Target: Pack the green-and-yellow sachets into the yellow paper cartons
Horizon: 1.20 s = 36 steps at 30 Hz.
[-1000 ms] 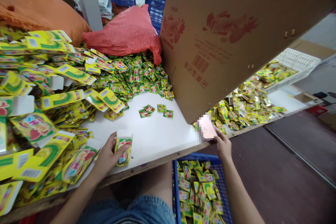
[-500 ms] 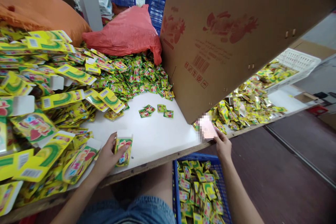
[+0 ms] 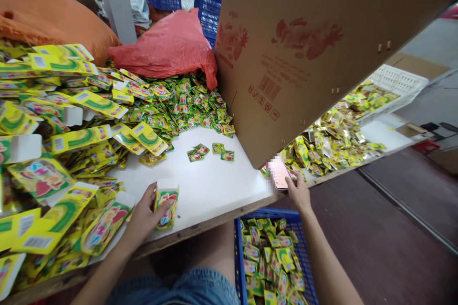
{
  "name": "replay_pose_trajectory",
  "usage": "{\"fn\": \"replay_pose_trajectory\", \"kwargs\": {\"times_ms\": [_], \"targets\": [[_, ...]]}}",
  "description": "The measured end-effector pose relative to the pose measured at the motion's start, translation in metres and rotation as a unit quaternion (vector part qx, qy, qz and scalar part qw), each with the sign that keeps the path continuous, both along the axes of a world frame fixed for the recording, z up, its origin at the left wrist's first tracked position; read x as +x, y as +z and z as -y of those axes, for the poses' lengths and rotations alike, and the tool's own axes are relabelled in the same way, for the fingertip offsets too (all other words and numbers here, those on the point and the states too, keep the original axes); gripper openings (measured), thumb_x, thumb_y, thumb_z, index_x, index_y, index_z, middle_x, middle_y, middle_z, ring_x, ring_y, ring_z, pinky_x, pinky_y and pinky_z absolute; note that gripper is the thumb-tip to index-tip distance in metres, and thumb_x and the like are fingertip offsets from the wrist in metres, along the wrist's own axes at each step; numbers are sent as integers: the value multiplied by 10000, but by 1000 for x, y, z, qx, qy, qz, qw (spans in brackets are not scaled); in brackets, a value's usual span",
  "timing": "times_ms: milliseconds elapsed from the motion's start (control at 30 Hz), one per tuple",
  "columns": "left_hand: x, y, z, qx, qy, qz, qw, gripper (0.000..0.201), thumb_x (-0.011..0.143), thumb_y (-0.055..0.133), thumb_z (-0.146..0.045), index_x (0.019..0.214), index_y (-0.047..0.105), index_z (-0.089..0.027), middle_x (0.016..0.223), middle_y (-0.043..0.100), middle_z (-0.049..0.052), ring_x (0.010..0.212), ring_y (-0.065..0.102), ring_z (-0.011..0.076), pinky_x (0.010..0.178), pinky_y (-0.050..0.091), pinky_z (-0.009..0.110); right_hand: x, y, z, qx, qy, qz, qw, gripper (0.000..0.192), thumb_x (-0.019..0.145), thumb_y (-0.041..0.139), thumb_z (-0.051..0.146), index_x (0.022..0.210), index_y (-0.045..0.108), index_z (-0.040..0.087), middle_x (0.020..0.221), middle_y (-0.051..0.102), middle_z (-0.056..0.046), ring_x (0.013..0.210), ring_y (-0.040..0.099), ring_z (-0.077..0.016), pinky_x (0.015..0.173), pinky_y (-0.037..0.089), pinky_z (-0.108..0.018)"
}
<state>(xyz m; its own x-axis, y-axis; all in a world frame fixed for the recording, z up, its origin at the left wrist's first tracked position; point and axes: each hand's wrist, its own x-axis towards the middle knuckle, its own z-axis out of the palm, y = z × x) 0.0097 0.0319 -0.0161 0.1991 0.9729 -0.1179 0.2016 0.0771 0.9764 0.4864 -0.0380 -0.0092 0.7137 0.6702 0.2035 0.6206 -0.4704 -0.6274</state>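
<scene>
My left hand (image 3: 146, 214) is closed around a small yellow-green carton (image 3: 167, 206), its white end flap raised at the top, above the near edge of the white table. My right hand (image 3: 297, 190) grips a phone (image 3: 279, 174) by its right side at the table's edge, the thumb over its lit screen. Part of the phone is blurred out. Several small green sachets (image 3: 197, 152) lie on the table beyond my left hand. To its left is a heap of flat yellow cartons (image 3: 89, 138).
A tall brown cardboard box (image 3: 265, 66) stands tilted behind the phone. Red (image 3: 171, 47) and orange sacks (image 3: 46, 14) lie behind piled sachets (image 3: 193, 102). Below the edge sits a blue crate (image 3: 239, 262) of filled packets; more packets (image 3: 325, 143) lie at right.
My right thumb has moved onto the phone's screen, which now shows a light page. My left hand keeps its hold on the carton; the view has shifted slightly.
</scene>
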Motion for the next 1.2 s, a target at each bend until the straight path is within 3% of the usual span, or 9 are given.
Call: {"fn": "replay_pose_trajectory", "kwargs": {"times_ms": [100, 300, 467, 633, 800, 1200], "targets": [[1, 0, 0, 1, -6, 18, 1000, 596, 716, 612, -442, 1200, 397, -170, 1058, 644, 105, 911, 632, 258, 747, 519, 363, -4, 1, -3, -55, 11, 35, 998, 640, 727, 442, 551, 1221, 471, 146, 1054, 601, -126, 935, 562, -260, 800, 403, -356], [2, 0, 0, 10, 11, 14, 1000, 595, 690, 635, -449, 1168, 425, -164, 984, 670, 91, 849, 649, 257, 713, 527, 357, -14, -1, -9, -132, -13, 113, 985, 790, 673, 473, 660, 1289, 397, 170, 1157, 525, -175, 1077, 459, -361, 889, 304, -509], [0, 0, 0, 13, -5, -2, 1000, 577, 715, 614, -444, 1181, 405, -176, 987, 670, 85, 830, 654, 245, 701, 525, 347, -26, 4, -20, -199, -23, 248, 948, 739, 741, 398, 665, 1319, 367, 206, 1202, 455, -177, 1094, 422, -353, 870, 315, -499], [1, 4, 1, 10, 12, -10, 1000, 624, 683, 639, -456, 1186, 409, -166, 956, 683, 84, 831, 654, 253, 701, 528, 358, -36, 11, -37, -200, 20, 278, 939, 679, 751, 382, 670, 1296, 408, 266, 1229, 429, -133, 1117, 382, -319, 876, 303, -479], [1, 8, 2, 8, 41, 6, 999, 646, 628, 676, -472, 1143, 461, -148, 899, 699, 85, 809, 660, 264, 682, 535, 366, -39, 12, -41, -186, 19, 282, 941, 654, 735, 412, 669, 1250, 469, 270, 1245, 419, -118, 1129, 374, -320, 894, 288, -487], [1, 3, 1, 4, 9, 2, 1000, 604, 680, 637, -461, 1159, 435, -154, 940, 688, 90, 813, 658, 247, 692, 526, 339, -28, 2, 0, -96, -31, 283, 954, 614, 770, 423, 591, 1261, 437, 223, 1230, 423, -144, 1079, 407, -321, 859, 320, -492]]}}
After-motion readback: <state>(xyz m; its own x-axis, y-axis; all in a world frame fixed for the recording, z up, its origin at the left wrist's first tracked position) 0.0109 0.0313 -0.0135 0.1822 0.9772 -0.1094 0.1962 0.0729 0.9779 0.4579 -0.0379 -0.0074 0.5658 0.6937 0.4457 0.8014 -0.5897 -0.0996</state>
